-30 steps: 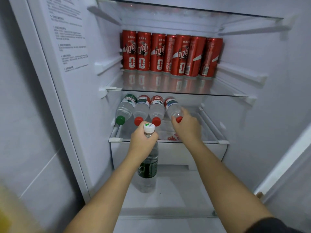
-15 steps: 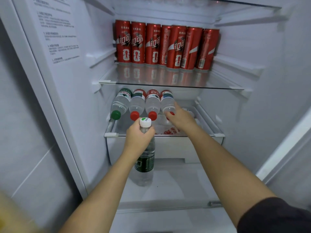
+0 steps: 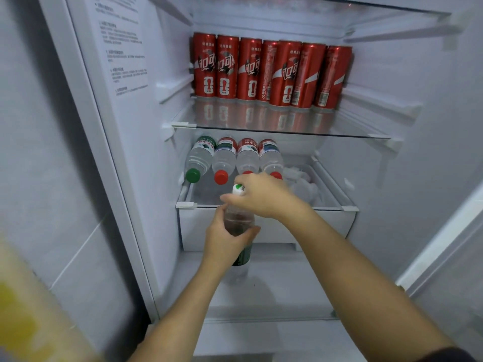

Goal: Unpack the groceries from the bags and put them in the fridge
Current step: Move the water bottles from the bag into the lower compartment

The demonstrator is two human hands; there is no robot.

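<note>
While it is held upright just in front of the white drawer [image 3: 321, 226], the water bottle [image 3: 238, 226] hangs over the floor of the open fridge [image 3: 392, 165]. Left hand [image 3: 224, 244]: fingers and thumb curled round the clear upper body, above the green label. Right hand [image 3: 264, 198]: fingers curled over the neck, thumb extended just below the white cap [image 3: 238, 189]. Behind the hands, four bottles [image 3: 224, 158] lie side by side on the lower shelf [image 3: 337, 205], caps toward the camera. Seven red cans [image 3: 269, 71] stand in a row on the glass shelf [image 3: 287, 126] above.
</note>
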